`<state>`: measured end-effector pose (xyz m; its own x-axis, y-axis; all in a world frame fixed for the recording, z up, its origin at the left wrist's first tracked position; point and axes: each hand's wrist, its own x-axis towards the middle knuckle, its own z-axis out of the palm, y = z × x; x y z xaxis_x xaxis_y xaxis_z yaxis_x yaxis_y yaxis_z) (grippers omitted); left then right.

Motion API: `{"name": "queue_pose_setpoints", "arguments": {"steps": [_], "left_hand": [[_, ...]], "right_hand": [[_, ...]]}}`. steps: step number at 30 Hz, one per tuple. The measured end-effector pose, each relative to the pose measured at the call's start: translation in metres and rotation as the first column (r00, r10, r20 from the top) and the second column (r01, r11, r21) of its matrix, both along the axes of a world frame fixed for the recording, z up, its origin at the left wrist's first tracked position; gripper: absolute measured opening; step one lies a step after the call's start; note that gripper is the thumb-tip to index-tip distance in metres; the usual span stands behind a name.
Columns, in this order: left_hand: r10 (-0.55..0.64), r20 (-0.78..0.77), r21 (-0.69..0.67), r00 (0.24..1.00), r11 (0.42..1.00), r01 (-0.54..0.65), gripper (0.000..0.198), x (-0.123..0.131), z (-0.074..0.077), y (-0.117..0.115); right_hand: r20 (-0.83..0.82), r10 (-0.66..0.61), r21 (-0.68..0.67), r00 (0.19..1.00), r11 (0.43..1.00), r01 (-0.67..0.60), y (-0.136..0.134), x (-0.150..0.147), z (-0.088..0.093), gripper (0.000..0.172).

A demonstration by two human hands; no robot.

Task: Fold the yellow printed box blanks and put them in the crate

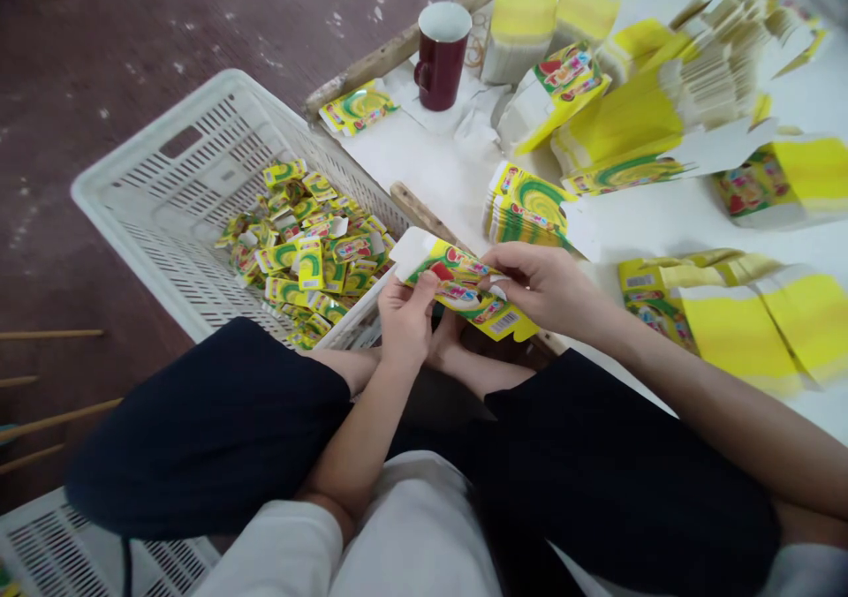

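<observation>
Both of my hands hold one flat yellow-and-green printed carton (464, 290) above my crossed legs. My left hand (405, 314) is closed on its left part, thumb on top near the white flap. My right hand (544, 286) pinches its right part with curled fingers. The carton shows red fruit pictures and a barcode at its lower right end. To the left of my hands stands a white slatted plastic crate (152, 182) holding several folded small boxes (305, 253) of the same print.
A white work surface (437, 169) carries stacks of flat cartons (526, 208), more fanned stacks (662, 102) at the back and right, and a dark red mug (441, 54). Another white crate (66, 553) shows at bottom left. A wooden batten (397, 49) edges the surface.
</observation>
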<state>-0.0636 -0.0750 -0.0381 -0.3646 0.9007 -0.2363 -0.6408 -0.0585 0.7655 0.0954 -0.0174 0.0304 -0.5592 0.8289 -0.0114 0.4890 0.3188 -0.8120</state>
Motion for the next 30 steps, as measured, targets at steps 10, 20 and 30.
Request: {"name": "queue_pose_setpoints", "arguments": {"steps": [10, 20, 30], "left_hand": [[-0.086, -0.316, 0.180, 0.945, 0.972, 0.149, 0.084, -0.052, 0.028, 0.002], [-0.237, -0.708, 0.005, 0.665, 0.940, 0.341, 0.075, -0.022, 0.015, -0.013], [0.082, -0.941, 0.204, 0.329, 0.911, 0.357, 0.065, -0.015, -0.001, -0.015]], "right_hand": [[0.229, -0.078, 0.616, 0.970, 0.783, -0.082, 0.002, 0.025, 0.025, 0.026], [-0.111, -0.107, 0.297, 0.988, 0.945, 0.135, -0.007, 0.004, 0.010, 0.060], [-0.351, -0.140, -0.522, 0.926, 0.850, -0.070, -0.013, -0.014, -0.017, 0.063]]}}
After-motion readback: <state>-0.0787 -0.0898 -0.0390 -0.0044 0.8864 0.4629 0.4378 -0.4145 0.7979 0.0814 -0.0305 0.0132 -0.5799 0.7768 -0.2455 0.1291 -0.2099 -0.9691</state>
